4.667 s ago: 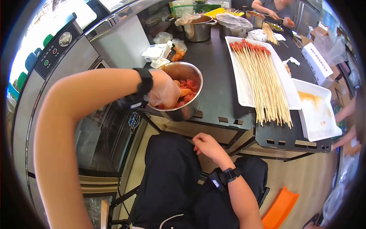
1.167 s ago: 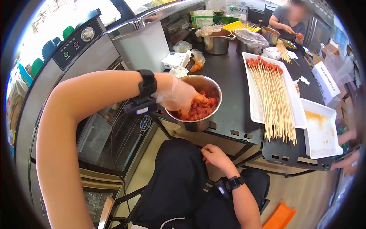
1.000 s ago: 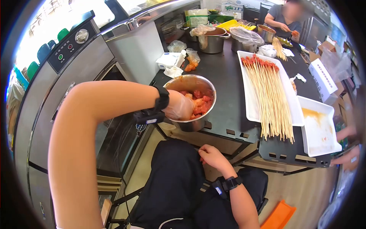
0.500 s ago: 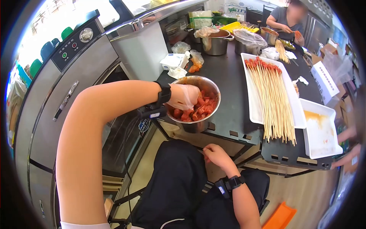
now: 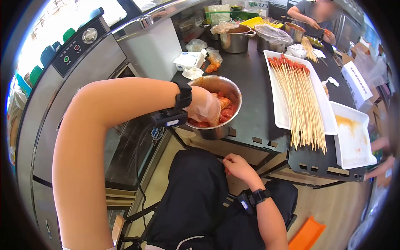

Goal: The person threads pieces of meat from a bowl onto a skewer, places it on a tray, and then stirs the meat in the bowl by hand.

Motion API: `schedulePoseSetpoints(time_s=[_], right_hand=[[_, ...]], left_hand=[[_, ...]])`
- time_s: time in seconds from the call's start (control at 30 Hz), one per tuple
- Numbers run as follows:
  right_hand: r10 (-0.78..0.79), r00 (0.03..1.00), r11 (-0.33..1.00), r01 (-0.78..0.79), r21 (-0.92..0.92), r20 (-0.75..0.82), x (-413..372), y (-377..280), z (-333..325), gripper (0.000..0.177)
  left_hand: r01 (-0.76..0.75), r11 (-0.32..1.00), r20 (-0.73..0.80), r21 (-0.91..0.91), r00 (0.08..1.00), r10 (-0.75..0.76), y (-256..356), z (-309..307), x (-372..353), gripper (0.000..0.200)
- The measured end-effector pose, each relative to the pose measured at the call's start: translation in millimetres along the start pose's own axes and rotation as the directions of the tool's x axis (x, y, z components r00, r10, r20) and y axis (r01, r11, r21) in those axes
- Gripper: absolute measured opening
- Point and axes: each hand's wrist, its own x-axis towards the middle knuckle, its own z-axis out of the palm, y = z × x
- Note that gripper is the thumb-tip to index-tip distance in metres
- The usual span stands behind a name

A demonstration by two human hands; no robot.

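A: In the head view, where is the left hand [image 5: 204, 109]?
B: Down inside the near steel pot [image 5: 211, 133], among the red pieces [image 5: 227, 112], wearing a clear plastic glove [image 5: 199, 113]. Its fingertips are buried, so I can't tell whether they are clamped on anything or apart.
A: And the right hand [image 5: 238, 166]?
B: Loosely curled over the lap, with nothing visible in it. I can't tell whether its fingertips meet.
A: Which step would you call this?
B: I'd judge it to be turning or gathering the pieces by hand. The next move, I think, calls for keeping low within the rim, so nothing spills onto the desk [image 5: 253, 116].
A: Now count.
B: One near pot, at the desk's edge. Farther back, I make out three more: an open pot [image 5: 234, 43], a plastic-covered pot [image 5: 266, 49] and a smaller pot [image 5: 297, 36]. Something behind them is too hidden to count.
A: Trays?
B: Two: a long white tray [image 5: 282, 114] bearing one batch of skewers [image 5: 304, 112], and a stained white tray [image 5: 349, 143] beside it. The sticks and red pieces overlap too much to number.
A: Others?
B: One seated person [image 5: 307, 18] at the far end.
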Motion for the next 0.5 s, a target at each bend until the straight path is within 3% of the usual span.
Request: schedulePoseSetpoints(time_s=[0.03, 0.07, 0.13, 0.17, 0.23, 0.27, 0.33, 0.37, 0.43, 0.47, 0.5], right_hand=[[-0.021, 1.0, 1.0, 0.021, -0.013, -0.001, 2, 3, 0, 0.025], [-0.043, 0.999, 0.999, 0.043, -0.023, -0.005, 3, 5, 0, 0.026], [-0.049, 0.999, 0.999, 0.049, -0.017, -0.011, 4, 3, 0, 0.026], [-0.061, 0.998, 0.998, 0.061, -0.019, -0.004, 4, 1, 1, 0.026], [-0.021, 1.0, 0.999, 0.022, -0.041, 0.016, -1, -10, -2, 0.024], [0.014, 0.999, 0.998, -0.012, -0.061, 0.032, -2, -13, -3, 0.021], [0.01, 1.0, 0.998, -0.009, -0.055, 0.028, 0, -12, -4, 0.022], [0.013, 0.999, 0.999, -0.011, -0.053, 0.033, 1, -11, -3, 0.022], [0.007, 1.0, 0.998, -0.005, -0.058, 0.029, 2, -6, -2, 0.022], [0.002, 1.0, 0.998, -0.001, -0.058, 0.016, 4, -5, -3, 0.023], [-0.006, 1.0, 0.998, 0.007, -0.063, 0.013, 4, -3, -2, 0.023]], left_hand=[[0.01, 1.0, -0.061, 0.017, 0.998, -0.009, 3, 30, 16, 0.018], [0.003, 1.0, -0.069, 0.02, 0.998, -0.002, 2, 22, 18, 0.018], [0.193, 0.882, -0.032, -0.43, 0.973, -0.229, 0, -4, 16, 0.014], [0.188, 0.882, -0.036, -0.433, 0.974, -0.225, 0, 2, 19, 0.014], [0.116, 0.959, -0.313, -0.259, 0.929, -0.197, -1, 19, 20, 0.013], [0.118, 0.96, -0.31, -0.255, 0.93, -0.197, -2, 19, 23, 0.013], [0.213, 0.934, -0.07, -0.287, 0.968, -0.242, -3, 17, 32, 0.01], [0.211, 0.934, -0.066, -0.287, 0.969, -0.24, -1, 14, 27, 0.01], [0.242, 0.969, -0.125, -0.051, 0.961, -0.247, 3, -2, 6, 0.009], [0.181, 0.982, -0.097, 0.05, 0.98, -0.176, 1, -15, -4, 0.008], [0.189, 0.98, -0.094, 0.055, 0.979, -0.183, 2, -15, -8, 0.008]])
